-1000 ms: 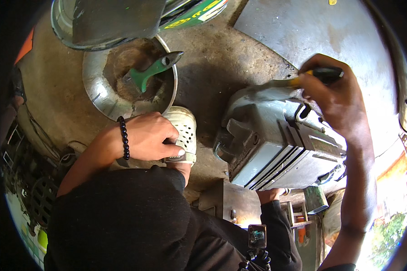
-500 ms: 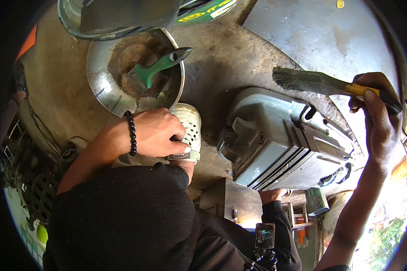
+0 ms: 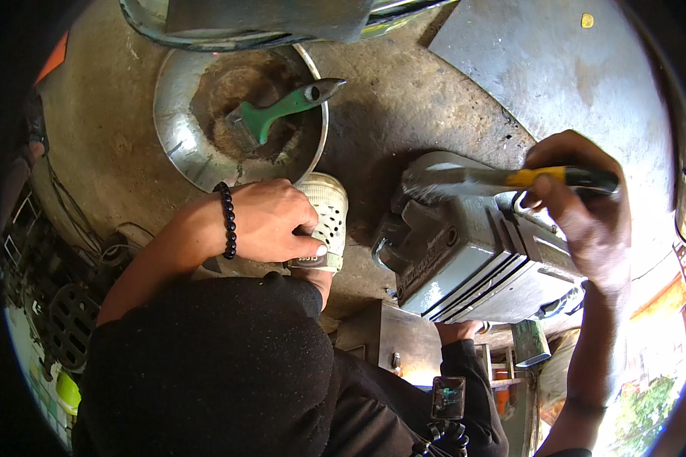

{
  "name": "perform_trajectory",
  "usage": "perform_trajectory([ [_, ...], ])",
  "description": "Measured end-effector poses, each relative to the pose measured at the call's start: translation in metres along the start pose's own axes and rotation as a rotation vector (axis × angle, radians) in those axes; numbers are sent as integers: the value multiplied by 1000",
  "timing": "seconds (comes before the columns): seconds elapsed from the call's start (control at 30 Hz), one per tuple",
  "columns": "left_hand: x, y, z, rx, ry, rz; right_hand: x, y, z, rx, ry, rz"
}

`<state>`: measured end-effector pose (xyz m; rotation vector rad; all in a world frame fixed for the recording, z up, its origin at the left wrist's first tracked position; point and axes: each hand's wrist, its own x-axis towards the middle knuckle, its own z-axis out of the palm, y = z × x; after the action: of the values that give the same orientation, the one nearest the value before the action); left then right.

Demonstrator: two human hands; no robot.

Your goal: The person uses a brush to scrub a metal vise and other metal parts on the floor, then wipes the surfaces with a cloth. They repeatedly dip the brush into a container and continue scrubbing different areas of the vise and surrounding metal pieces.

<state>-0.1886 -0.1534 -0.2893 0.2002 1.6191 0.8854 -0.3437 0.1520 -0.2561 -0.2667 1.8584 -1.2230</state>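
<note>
My right hand (image 3: 583, 202) is closed around the black and yellow handle of a paintbrush (image 3: 465, 183). Its bristles, a little blurred, lie over the far end of a bulky grey metal machine part (image 3: 465, 251) with parallel slots; whether they touch it I cannot tell. My left hand (image 3: 274, 221), with a black bead bracelet (image 3: 228, 221) at the wrist, is loosely curled beside my cream clog (image 3: 330, 213). Nothing shows in it, though its palm is hidden. A second brush (image 3: 274, 114), with a green handle, lies in a round metal basin (image 3: 179, 141) holding brownish residue.
A dark-rimmed container (image 3: 267, 30) stands beyond the basin. A grey metal sheet (image 3: 541, 61) covers the floor at the far right. A metal box (image 3: 400, 339) sits by my other foot, and a perforated black part (image 3: 72, 327) is at the left.
My right hand has moved left with the paintbrush, bringing its bristles over the grey machine part. My left hand keeps its pose, and the whole view has shifted slightly.
</note>
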Motion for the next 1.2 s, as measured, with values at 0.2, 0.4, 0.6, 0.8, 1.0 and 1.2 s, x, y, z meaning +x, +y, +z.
perform_trajectory([
  [0.2, 1, 4, -2, 28, -64, -64, 3, 11, 29, -231, -35, -220],
  [0.4, 3, 7, -3, 27, 6, -29, 20, 16, 33, -367, -185, -343],
  [0.6, 4, 5, -1, 33, -3, -21, 28, -4, 45, -592, -488, -499],
  [0.8, 3, 6, -3, 35, 32, 3, 30, -32, 6, -344, -300, -421],
  [1.0, 4, 10, -8, 47, 4, -36, 26, 1, 14, -283, -365, -437],
  [1.2, 3, 10, -2, 53, -9, -54, 32, 10, 37, -391, -346, -458],
])
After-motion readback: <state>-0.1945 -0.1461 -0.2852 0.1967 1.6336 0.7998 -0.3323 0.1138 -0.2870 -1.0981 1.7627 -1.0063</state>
